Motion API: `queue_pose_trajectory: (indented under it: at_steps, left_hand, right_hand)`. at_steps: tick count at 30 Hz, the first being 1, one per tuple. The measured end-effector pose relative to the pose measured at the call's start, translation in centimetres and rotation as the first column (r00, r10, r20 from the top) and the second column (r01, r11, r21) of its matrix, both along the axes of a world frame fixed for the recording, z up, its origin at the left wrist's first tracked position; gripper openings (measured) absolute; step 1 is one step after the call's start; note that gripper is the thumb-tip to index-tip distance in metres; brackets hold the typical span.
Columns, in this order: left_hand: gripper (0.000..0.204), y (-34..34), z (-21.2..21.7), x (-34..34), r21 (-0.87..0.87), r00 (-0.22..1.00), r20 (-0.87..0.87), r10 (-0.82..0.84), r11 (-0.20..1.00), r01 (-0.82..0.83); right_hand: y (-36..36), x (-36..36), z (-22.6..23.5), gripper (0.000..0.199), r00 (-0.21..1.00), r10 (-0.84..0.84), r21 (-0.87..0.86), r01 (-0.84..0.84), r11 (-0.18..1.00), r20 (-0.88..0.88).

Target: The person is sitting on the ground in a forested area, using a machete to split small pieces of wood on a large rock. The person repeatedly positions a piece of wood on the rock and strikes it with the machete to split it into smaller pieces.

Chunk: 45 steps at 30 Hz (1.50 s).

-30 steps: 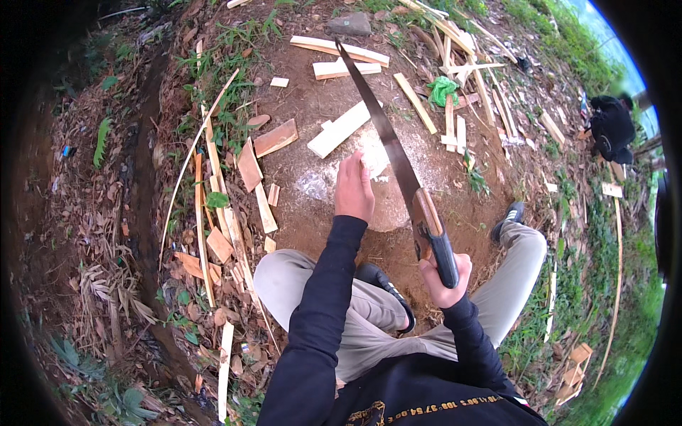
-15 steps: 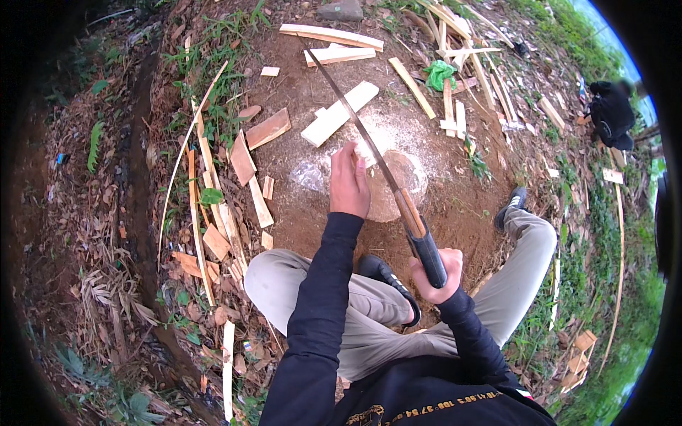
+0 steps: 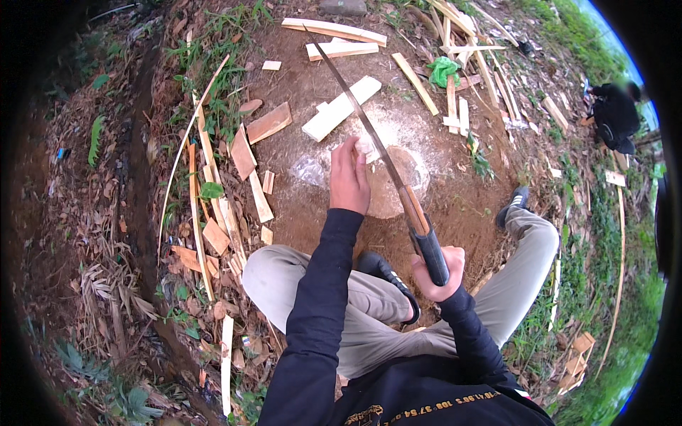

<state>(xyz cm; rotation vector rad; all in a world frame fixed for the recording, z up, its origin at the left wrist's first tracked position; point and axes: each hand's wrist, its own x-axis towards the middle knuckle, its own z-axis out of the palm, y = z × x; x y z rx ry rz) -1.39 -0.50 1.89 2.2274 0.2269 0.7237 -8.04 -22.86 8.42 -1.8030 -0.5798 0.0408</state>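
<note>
Pale wood (image 3: 366, 144), a small upright piece, stands on the round block (image 3: 394, 186) in the middle of the bare earth. The left hand (image 3: 348, 177) rests on it from the near side, fingers (image 3: 346, 153) pressed together around its top. The right hand (image 3: 437, 273) is wrapped tight on the black grip of a long blade (image 3: 355, 103), which slants up and away to the left, its edge lying just beside the wood, touching or nearly so. Split boards (image 3: 339, 108) and sticks lie scattered around the block. A crouching person (image 3: 614, 113) is well apart, far right.
</note>
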Motion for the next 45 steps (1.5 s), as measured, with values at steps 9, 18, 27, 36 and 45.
queue_pose_trajectory:
  at_steps: [9,18,27,36,45]
  left_hand:
    - [0.034,0.0,0.1,-0.1,-0.036,1.000,-0.024,0.004,0.999,-0.005]
    - [0.034,0.1,0.0,-0.1,-0.026,1.000,-0.001,0.000,1.000,0.000]
    - [0.026,-0.6,-0.4,0.5,-0.381,0.988,0.114,0.106,0.923,-0.055]
    - [0.017,-1.7,-0.7,1.9,-0.251,0.949,0.187,0.255,0.946,-0.205]
    - [0.015,-1.7,-1.0,2.3,-0.264,0.940,0.184,0.286,0.936,-0.233]
  right_hand:
    - [0.0,0.2,0.5,0.007,1.000,0.006,-0.013,-0.006,1.000,0.015]
    - [0.2,0.5,-0.4,0.005,0.999,0.038,0.023,-0.038,0.999,0.006]
    - [0.7,-0.1,0.2,0.017,0.999,0.008,0.050,-0.006,0.999,-0.039]
    - [0.4,0.0,-0.8,0.017,0.999,0.007,0.066,-0.005,0.998,-0.034]
    - [0.3,0.3,-0.7,0.017,0.998,0.017,0.052,-0.013,0.999,-0.066]
